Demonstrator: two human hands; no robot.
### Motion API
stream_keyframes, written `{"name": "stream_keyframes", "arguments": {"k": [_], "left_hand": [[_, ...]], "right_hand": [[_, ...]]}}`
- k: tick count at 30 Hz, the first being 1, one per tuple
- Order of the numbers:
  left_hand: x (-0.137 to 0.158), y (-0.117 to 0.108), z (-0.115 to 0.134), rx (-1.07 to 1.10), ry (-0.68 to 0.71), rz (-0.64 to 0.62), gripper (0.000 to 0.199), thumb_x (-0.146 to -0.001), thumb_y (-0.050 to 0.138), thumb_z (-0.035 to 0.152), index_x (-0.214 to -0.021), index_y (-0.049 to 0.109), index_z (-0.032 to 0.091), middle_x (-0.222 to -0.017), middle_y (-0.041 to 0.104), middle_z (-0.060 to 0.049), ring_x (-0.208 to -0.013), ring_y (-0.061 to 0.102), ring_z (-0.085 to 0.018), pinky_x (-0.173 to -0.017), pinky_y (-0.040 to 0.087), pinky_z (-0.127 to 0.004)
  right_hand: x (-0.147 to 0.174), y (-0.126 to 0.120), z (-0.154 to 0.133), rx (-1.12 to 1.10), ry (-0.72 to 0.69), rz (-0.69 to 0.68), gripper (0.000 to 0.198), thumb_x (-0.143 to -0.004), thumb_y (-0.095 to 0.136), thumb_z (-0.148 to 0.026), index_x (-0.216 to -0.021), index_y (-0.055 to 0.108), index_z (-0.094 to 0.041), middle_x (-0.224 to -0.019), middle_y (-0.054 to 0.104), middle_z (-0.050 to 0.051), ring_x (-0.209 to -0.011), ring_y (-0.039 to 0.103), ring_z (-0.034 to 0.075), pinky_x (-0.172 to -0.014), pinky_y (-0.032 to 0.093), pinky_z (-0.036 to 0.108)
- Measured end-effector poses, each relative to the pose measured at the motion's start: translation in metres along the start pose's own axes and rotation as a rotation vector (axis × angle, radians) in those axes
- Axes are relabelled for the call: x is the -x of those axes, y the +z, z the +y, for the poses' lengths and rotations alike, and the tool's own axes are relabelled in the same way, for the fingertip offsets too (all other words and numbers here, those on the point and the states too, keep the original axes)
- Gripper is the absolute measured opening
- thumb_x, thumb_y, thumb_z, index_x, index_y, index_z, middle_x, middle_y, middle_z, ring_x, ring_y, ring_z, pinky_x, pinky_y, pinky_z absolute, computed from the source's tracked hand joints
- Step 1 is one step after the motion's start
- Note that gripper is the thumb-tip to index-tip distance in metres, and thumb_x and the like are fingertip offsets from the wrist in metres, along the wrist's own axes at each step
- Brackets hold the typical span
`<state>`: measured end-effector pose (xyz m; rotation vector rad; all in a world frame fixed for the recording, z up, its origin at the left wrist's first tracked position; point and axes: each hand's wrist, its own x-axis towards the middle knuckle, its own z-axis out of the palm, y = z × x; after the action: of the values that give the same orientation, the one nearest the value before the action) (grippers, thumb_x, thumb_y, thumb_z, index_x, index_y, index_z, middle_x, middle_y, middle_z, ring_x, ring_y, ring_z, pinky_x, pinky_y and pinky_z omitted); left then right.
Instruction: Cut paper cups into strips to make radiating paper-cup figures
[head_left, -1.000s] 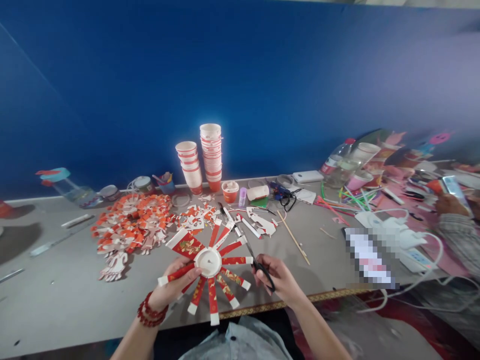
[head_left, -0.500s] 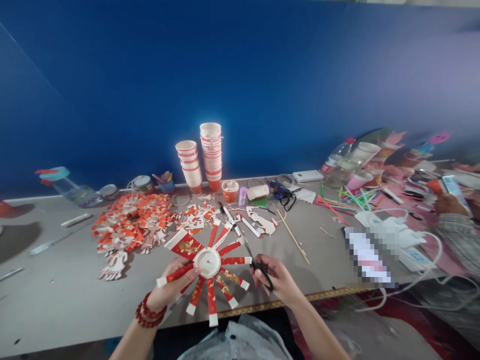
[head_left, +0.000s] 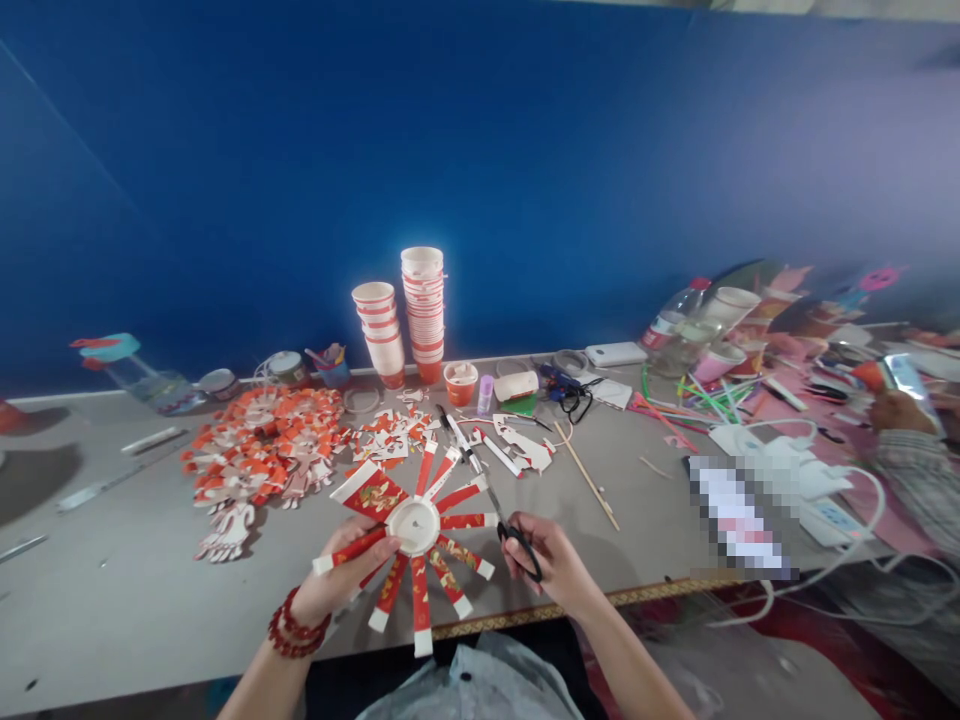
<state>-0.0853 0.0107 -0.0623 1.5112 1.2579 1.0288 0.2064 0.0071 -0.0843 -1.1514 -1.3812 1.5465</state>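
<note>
Paper cup [head_left: 414, 527] splayed out in one hand, scissors [head_left: 519, 541] in the other.
The cup's cut into red strips, round white base facing up, and it's over the table's [head_left: 634, 545] near edge between both hands. Left hand [head_left: 352, 563] has it pinched snugly from the left, thumb along the base and fingers tucked underneath, probably to steady the middle while leaving the right-side strips free. Right hand [head_left: 541, 556] is curled around the black handles, blades aimed far and a bit left beside the strip tips; can't tell if they touch or how far apart the blades are. Orange-and-white cutouts [head_left: 262, 440] sit off left, cup stacks [head_left: 424, 320] far back, I'd guess to stay out of the way.
</note>
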Motion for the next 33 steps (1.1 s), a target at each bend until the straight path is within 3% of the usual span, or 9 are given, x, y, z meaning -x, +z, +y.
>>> {"name": "stream_keyframes", "arguments": {"k": [9, 15, 23, 28, 33], "left_hand": [[0.0, -0.003, -0.004, -0.019, -0.035, 0.041, 0.015, -0.078, 0.069, 0.033, -0.082, 0.074, 0.02, -0.085, 0.075, -0.006, -0.084, 0.069, -0.023, -0.081, 0.056, -0.031], [0.001, -0.006, -0.011, -0.034, -0.086, 0.137, 0.018, -0.072, 0.074, 0.036, -0.08, 0.074, 0.02, -0.084, 0.076, -0.005, -0.082, 0.069, -0.023, -0.077, 0.057, -0.03], [0.001, -0.013, -0.013, 0.033, -0.1, 0.029, 0.024, -0.067, 0.078, 0.037, -0.08, 0.076, 0.017, -0.08, 0.076, -0.008, -0.075, 0.07, -0.024, -0.07, 0.06, -0.032], [0.002, -0.01, -0.016, 0.099, -0.119, -0.112, 0.031, -0.072, 0.075, 0.04, -0.091, 0.075, 0.016, -0.085, 0.077, -0.009, -0.077, 0.071, -0.024, -0.07, 0.06, -0.031], [0.003, -0.01, -0.015, 0.161, -0.128, -0.038, 0.034, -0.066, 0.079, 0.043, -0.087, 0.075, 0.017, -0.086, 0.077, -0.009, -0.081, 0.072, -0.025, -0.074, 0.06, -0.03]], "right_hand": [[-0.002, 0.002, -0.002, 0.138, 0.039, 0.059, 0.053, -0.077, 0.057, -0.069, -0.061, 0.043, -0.021, -0.045, 0.055, -0.001, -0.031, 0.033, 0.006, -0.031, 0.021, 0.02], [-0.001, -0.002, 0.004, 0.134, 0.062, 0.08, 0.054, -0.076, 0.059, -0.069, -0.06, 0.042, -0.021, -0.045, 0.053, -0.003, -0.03, 0.032, 0.005, -0.03, 0.022, 0.019], [0.001, -0.016, -0.01, -0.032, 0.023, -0.206, 0.061, -0.072, 0.058, -0.076, -0.074, 0.054, -0.016, -0.057, 0.061, 0.001, -0.037, 0.036, 0.005, -0.037, 0.025, 0.019], [-0.004, -0.015, -0.021, 0.008, -0.011, -0.231, 0.062, -0.069, 0.06, -0.077, -0.07, 0.053, -0.016, -0.055, 0.058, 0.001, -0.044, 0.043, 0.008, -0.041, 0.026, 0.019], [-0.003, -0.018, -0.021, 0.005, -0.031, -0.177, 0.06, -0.07, 0.061, -0.076, -0.069, 0.053, -0.016, -0.056, 0.057, 0.001, -0.046, 0.047, 0.01, -0.042, 0.027, 0.02]]}}
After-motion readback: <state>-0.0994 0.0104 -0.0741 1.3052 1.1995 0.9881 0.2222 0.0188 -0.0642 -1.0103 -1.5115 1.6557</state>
